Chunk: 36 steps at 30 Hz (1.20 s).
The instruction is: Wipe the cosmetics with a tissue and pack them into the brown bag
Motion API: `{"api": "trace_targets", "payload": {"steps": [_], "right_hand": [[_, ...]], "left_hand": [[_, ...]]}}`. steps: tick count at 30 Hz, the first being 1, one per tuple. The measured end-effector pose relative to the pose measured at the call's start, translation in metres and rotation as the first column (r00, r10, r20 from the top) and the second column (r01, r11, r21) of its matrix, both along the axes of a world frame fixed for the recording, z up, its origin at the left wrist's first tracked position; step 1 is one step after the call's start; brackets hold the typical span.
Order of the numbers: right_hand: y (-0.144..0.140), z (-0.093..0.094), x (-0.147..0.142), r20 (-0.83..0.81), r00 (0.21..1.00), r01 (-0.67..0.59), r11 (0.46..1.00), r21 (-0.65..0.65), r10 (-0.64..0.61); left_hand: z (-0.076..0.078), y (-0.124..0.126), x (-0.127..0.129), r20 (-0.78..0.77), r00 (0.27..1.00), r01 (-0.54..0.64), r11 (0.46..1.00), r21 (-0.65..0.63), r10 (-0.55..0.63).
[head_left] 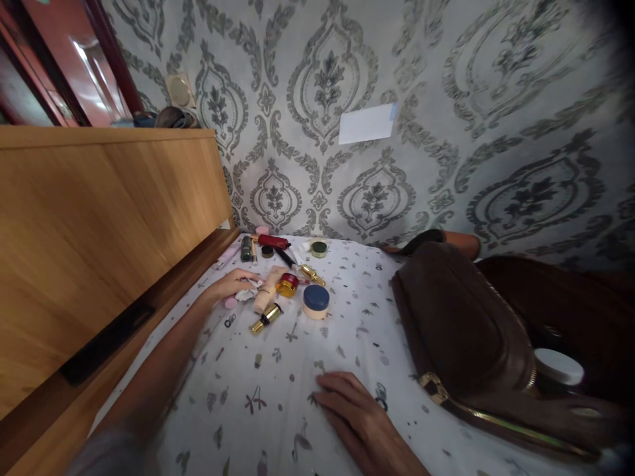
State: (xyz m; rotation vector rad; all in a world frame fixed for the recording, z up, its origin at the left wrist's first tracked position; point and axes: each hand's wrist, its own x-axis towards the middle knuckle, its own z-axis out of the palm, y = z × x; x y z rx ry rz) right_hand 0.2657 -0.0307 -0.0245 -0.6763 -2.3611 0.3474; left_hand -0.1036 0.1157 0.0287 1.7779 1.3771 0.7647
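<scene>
From the head camera, the person leans over a bed (278,370) spread with a white sheet printed with small flowers. The left hand (233,284) reaches out toward eleven o'clock, its fingers curled loosely over a crumpled white tissue (249,291) at the near edge of a scatter of cosmetics; whether it actually grips the tissue I cannot tell. Just at three o'clock of that hand lies a beige tube (264,294), and beyond it a small amber jar with a red lid (287,285). A gold-capped bottle (266,318) lies at five o'clock of the hand, and a blue-lidded round jar (316,301) stands farther to the right. More small items sit by the patterned wall at twelve o'clock, among them a red tube (272,241) and a green-lidded pot (319,248).

The right hand (347,400) rests palm down and open on the sheet, holding nothing. At three o'clock lies an open brown bag (456,324) with a white-lidded jar (558,370) inside. A wooden headboard (99,225) fills the left.
</scene>
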Motion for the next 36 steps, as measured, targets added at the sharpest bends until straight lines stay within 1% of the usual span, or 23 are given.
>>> {"api": "trace_targets", "payload": {"steps": [2,4,8,12,15,17,18,20,21,23,25,27,29,31,33,36], "right_hand": [[-0.001,0.003,-0.001,-0.007,1.000,-0.001,1.000,-0.014,0.001],[-0.002,0.007,-0.001,-0.017,1.000,-0.004,0.999,-0.046,0.004],[-0.004,0.014,-0.003,0.009,1.000,-0.012,0.991,-0.133,0.013],[-0.004,0.018,-0.004,0.015,1.000,-0.008,0.980,-0.200,0.011],[-0.005,0.019,-0.004,-0.011,1.000,-0.015,0.976,-0.219,0.013],[-0.005,0.020,-0.004,-0.013,1.000,-0.021,0.973,-0.231,0.018],[-0.006,0.021,-0.004,-0.008,1.000,-0.023,0.971,-0.240,0.022],[-0.005,0.022,-0.005,0.001,1.000,-0.025,0.966,-0.256,0.026],[-0.005,0.022,-0.005,0.003,1.000,-0.024,0.965,-0.261,0.026],[-0.005,0.023,-0.006,0.004,1.000,-0.022,0.964,-0.264,0.024],[-0.005,0.024,-0.006,0.006,1.000,-0.024,0.965,-0.262,0.026],[-0.005,0.024,-0.005,0.007,1.000,-0.027,0.964,-0.266,0.030],[-0.006,0.025,-0.005,0.003,0.999,-0.030,0.961,-0.274,0.032],[-0.007,0.024,-0.004,-0.011,1.000,-0.031,0.962,-0.272,0.029],[-0.008,0.023,-0.004,-0.015,1.000,-0.025,0.963,-0.269,0.022],[-0.007,0.022,-0.004,-0.010,1.000,-0.020,0.961,-0.276,0.018]], "left_hand": [[-0.001,-0.002,0.001,0.006,0.999,-0.047,0.999,0.018,0.047],[-0.003,-0.002,0.003,0.022,0.993,-0.114,0.991,0.065,0.112],[-0.001,0.003,0.013,0.040,0.974,-0.228,0.956,0.184,0.224],[0.004,0.008,0.032,0.010,0.972,-0.227,0.933,0.280,0.234],[0.008,0.010,0.047,-0.014,0.974,-0.209,0.918,0.336,0.227],[0.010,0.008,0.057,-0.041,0.979,-0.174,0.916,0.361,0.202],[0.011,0.006,0.063,-0.075,0.982,-0.135,0.919,0.370,0.175],[0.013,0.001,0.075,-0.207,0.972,-0.027,0.923,0.383,0.114],[0.013,-0.002,0.082,-0.302,0.949,0.035,0.923,0.384,0.090],[0.014,-0.005,0.095,-0.500,0.863,0.138,0.922,0.362,0.068],[0.016,-0.005,0.106,-0.650,0.758,0.205,0.928,0.312,0.051],[0.017,-0.002,0.113,-0.730,0.682,0.239,0.936,0.260,0.029],[0.018,0.003,0.116,-0.762,0.647,0.247,0.939,0.240,0.024],[0.020,0.009,0.116,-0.767,0.641,0.247,0.939,0.241,0.028],[0.023,0.013,0.113,-0.754,0.656,0.249,0.938,0.241,0.020],[0.028,0.016,0.104,-0.693,0.719,0.256,0.947,0.193,-0.053]]}}
